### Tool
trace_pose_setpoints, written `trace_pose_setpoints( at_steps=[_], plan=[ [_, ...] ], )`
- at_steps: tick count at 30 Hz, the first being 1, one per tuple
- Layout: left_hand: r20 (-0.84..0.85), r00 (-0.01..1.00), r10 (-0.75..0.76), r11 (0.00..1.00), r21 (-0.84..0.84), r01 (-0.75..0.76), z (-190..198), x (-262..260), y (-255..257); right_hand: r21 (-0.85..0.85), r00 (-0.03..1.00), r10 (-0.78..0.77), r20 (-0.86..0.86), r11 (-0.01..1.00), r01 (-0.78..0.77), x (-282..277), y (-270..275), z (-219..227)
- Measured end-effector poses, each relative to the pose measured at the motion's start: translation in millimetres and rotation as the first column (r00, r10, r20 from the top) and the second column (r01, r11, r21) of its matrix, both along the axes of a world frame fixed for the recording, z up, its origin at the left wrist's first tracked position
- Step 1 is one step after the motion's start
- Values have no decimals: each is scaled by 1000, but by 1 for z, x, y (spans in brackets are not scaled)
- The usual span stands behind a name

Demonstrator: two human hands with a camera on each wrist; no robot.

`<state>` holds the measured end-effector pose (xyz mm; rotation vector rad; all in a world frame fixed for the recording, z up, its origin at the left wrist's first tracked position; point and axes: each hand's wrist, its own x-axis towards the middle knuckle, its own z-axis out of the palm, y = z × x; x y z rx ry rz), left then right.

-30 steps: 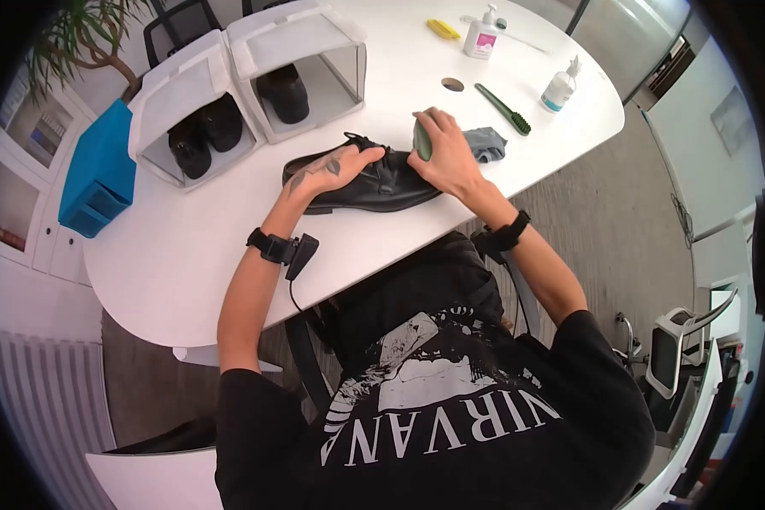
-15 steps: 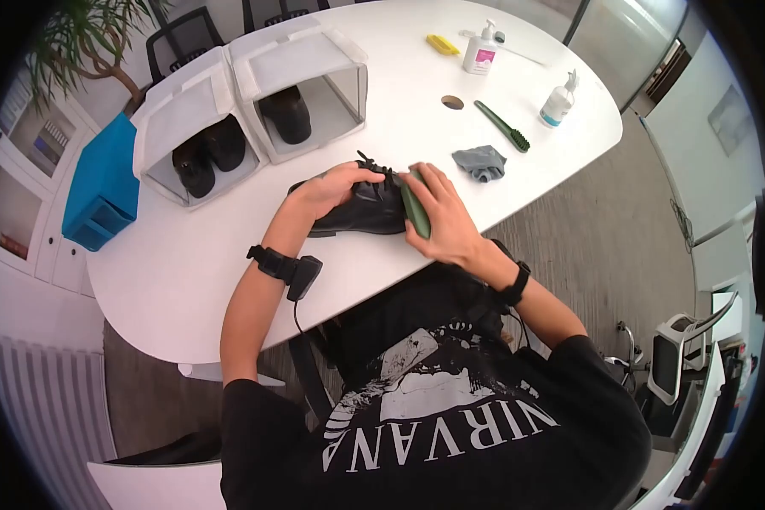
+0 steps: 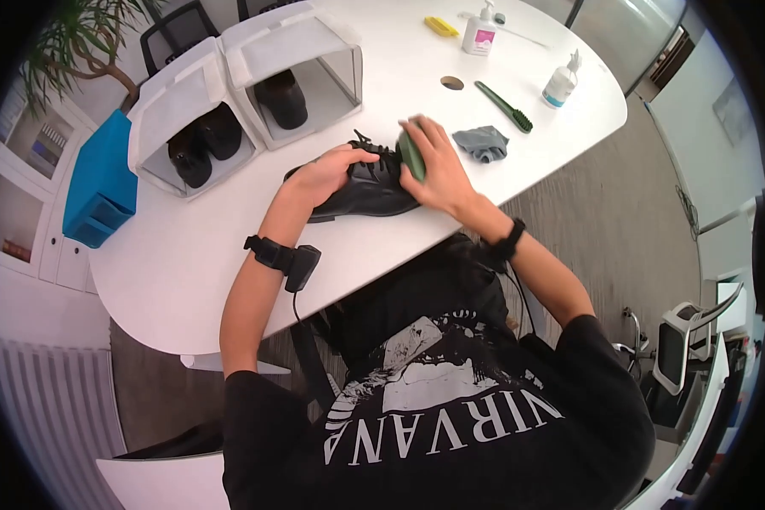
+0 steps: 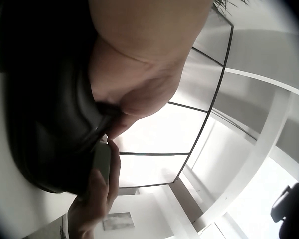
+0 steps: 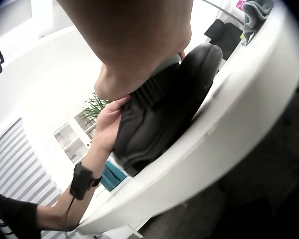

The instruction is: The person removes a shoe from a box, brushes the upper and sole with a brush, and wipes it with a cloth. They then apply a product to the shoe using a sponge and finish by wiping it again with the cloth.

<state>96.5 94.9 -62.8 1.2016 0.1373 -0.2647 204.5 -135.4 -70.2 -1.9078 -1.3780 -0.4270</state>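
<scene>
A black lace-up shoe (image 3: 361,194) lies on the white table, toe to the right. The left hand (image 3: 325,174) grips its opening near the laces, thumb on the tongue side. In the right hand (image 3: 438,168) is a green-backed brush (image 3: 411,156), pinched between thumb and fingers against the shoe's front part. Dark bristles (image 5: 152,91) touch the shoe (image 5: 149,129) in the right wrist view. From the left wrist, the brush (image 4: 102,160) shows beside the dark shoe (image 4: 45,119), its bristle side mostly hidden.
Right of the shoe lie a grey cloth (image 3: 483,144) and a green long-handled brush (image 3: 505,108). Two bottles (image 3: 479,34) (image 3: 561,83) and a yellow item (image 3: 441,26) stand or lie farther back. Boxes (image 3: 291,32) holding dark shoes and a blue organizer (image 3: 102,183) are left.
The right hand with the brush moved from the toe toward the near side, then back up to the far side of the shoe. The left hand has kept its grip on the shoe.
</scene>
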Motion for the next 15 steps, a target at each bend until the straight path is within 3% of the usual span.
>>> trace_pose_setpoints(
  at_steps=[3, 8, 11, 14, 15],
  plan=[
    [7, 996, 85, 996, 13, -85, 0, -3, -5, 13, 997, 6, -80, 1000, -5, 0, 12, 2],
    [-76, 980, 182, 979, 103, -174, 3, 0, -9, -58, 997, 65, -47, 996, -68, -43, -31, 3],
    [1, 994, 109, 994, 14, -109, 17, -8, -18, -36, 998, 57, -41, 998, -59, -37, -29, 15],
    [-70, 966, 251, 876, -408, -257, 31, -7, -32, 32, 1000, 6, -6, 999, -6, -15, -16, 38],
    [-73, 947, 312, 851, -422, -313, 36, -7, -39, 51, 1000, -2, -10, 999, 3, -10, -11, 46]
  ],
)
